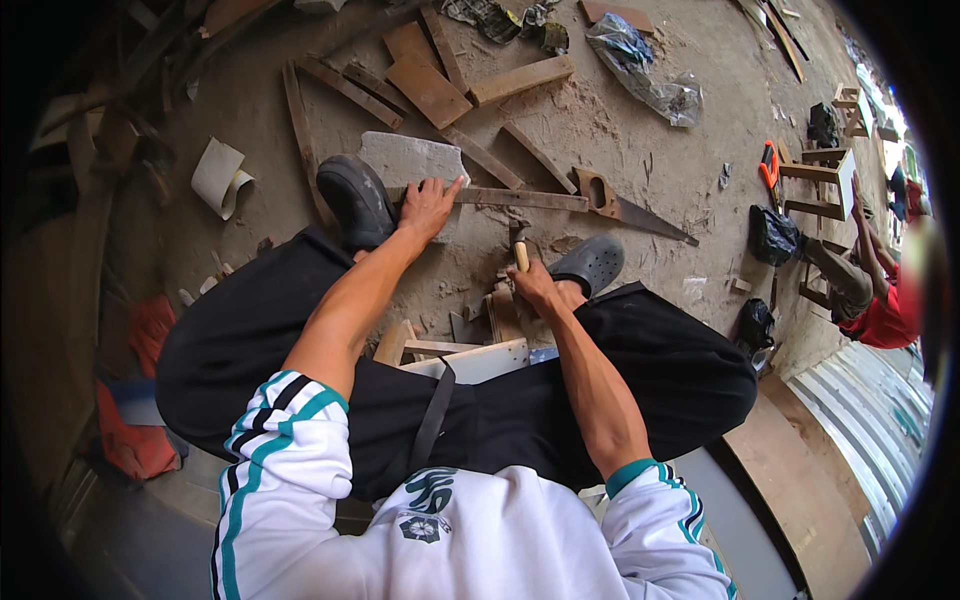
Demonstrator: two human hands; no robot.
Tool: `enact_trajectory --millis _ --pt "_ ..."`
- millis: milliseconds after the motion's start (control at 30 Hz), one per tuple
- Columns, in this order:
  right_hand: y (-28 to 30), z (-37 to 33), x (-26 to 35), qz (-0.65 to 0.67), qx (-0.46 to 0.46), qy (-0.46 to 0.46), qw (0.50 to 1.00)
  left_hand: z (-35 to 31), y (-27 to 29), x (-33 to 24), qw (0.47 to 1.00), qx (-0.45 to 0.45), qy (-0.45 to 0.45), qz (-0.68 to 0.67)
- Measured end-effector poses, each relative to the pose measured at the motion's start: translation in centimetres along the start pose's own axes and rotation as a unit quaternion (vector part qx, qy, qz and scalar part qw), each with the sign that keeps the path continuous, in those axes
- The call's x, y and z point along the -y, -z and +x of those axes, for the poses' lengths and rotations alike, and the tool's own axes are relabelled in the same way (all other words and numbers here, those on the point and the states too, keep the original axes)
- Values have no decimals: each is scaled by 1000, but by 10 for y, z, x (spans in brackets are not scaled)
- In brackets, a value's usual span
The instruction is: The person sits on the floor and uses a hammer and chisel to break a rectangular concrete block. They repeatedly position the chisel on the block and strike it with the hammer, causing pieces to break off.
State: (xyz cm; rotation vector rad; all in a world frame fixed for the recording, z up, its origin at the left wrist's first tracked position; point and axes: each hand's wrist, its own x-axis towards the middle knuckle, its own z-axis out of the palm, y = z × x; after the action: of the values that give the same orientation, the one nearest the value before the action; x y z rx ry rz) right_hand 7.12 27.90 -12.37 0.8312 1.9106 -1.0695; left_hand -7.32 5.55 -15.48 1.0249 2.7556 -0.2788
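My left hand (430, 207) presses down on a long narrow wooden strip (525, 199), its fingers bent over the strip. Beneath the strip lies a pale grey block (410, 155) on the ground, beside my left shoe (357, 205). In my right hand (538, 285) is a hammer (520, 256), gripped by its light wooden handle with the dark head pointing away from me. The hammer is just below the strip, apart from it, and near my right shoe (588, 265). A handsaw (655, 220) with a brown wooden handle lies past the strip's right end.
Wood offcuts (428, 88) lie scattered ahead on the dirt floor. Crumpled clear plastic (640, 70) is at the far right of them. Scrap wood stands between my legs (480, 360). At right are orange-handled cutters (769, 163), a black bag (773, 235) and another person in red (885, 310).
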Motion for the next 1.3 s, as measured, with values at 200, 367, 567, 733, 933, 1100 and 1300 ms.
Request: enact_trajectory --millis 200,367,567,733,933,1100,1300 --pt "-11 12 -18 -15 -45 30 998 1 3 7 999 -7 -30 -9" --pt "-8 21 -28 27 -26 27 999 15 13 18 998 8 -45 -51" --pt "-2 41 -37 62 31 4 998 13 37 26 983 35 -81 -158" --pt "-6 43 -33 19 6 31 999 -3 25 26 990 21 -86 -112" --pt "2 5 -5 -20 9 28 999 -6 27 29 990 43 -93 -101" --pt "-8 5 -29 -4 -17 41 999 -2 38 25 989 111 -24 -99" --pt "-5 11 -24 -14 17 14 1000 -6 3 41 990 -80 -44 -110"
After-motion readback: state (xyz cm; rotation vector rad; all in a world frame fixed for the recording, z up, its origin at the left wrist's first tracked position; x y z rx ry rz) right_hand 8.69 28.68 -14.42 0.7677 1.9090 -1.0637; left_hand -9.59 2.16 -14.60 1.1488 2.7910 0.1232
